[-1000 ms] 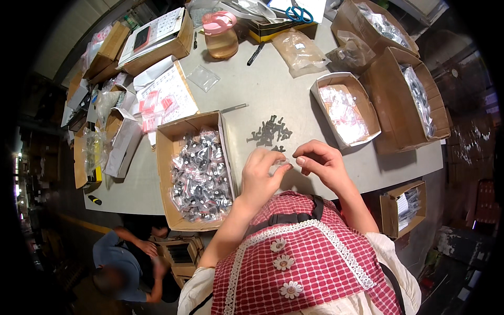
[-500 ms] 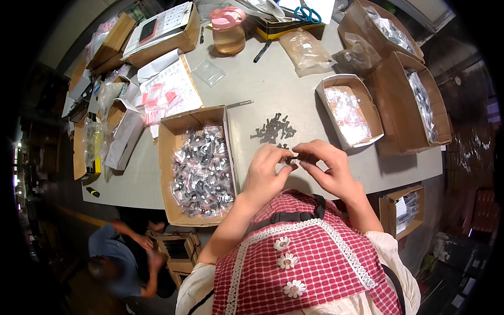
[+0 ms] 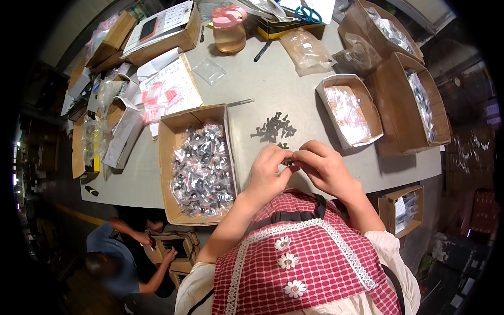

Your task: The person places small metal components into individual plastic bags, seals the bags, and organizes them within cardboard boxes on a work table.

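Above the table's near edge, my left hand [image 3: 269, 170] and my right hand [image 3: 326, 169] meet at the fingertips, both closed. Between my left thumb and fingers is a small clear bag [image 3: 287, 163] with something dark in it, mostly covered by the fingers. What my right fingertips pinch is hidden behind them. Just beyond lies a loose pile of small black screw-like parts [image 3: 274, 127], with a few more close to my fingers. Left of my hands stands an open cardboard box [image 3: 164, 157] filled with small clear bags [image 3: 202, 168] of black parts.
A small carton [image 3: 379, 100] with flat clear bags stands right, beside larger cardboard boxes [image 3: 391, 115]. Farther back are a pink-lidded bottle [image 3: 229, 37], blue scissors [image 3: 307, 14], a marker [image 3: 262, 51] and paper sheets [image 3: 170, 84]. Another person [image 3: 118, 257] works at lower left.
My right fingers have moved left and closed over my left fingertips, covering the dark part seen between them before. The other person's hands have moved apart at the box below.
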Demonstrator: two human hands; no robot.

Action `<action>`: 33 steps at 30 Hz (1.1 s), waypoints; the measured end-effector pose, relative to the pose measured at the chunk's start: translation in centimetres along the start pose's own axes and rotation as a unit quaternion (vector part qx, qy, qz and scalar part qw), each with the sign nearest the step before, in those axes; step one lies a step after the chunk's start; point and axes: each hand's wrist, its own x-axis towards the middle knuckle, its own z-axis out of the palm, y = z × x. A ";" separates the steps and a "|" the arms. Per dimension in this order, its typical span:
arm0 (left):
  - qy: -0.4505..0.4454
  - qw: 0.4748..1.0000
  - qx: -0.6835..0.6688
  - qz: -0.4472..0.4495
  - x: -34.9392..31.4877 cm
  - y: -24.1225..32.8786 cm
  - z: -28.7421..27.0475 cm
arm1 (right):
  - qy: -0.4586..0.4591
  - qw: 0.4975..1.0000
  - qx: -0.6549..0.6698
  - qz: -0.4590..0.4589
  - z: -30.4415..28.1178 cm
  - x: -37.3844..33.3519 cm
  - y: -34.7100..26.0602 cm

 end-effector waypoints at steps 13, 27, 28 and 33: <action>-0.035 0.999 -0.023 0.016 0.1 0.4 -0.3 | -0.056 0.992 -0.031 -0.105 -1.3 0.3 1.0; -0.009 0.994 -0.083 -0.065 0.3 0.6 -0.5 | -0.034 0.995 0.063 0.066 -1.5 -0.1 1.0; -0.003 0.993 -0.099 -0.066 0.3 0.6 -0.6 | -0.047 0.992 0.069 0.095 -1.4 -0.1 1.0; -0.006 0.979 -0.140 -0.146 -0.1 0.4 -0.8 | -0.036 0.968 0.188 0.164 -0.1 0.0 0.8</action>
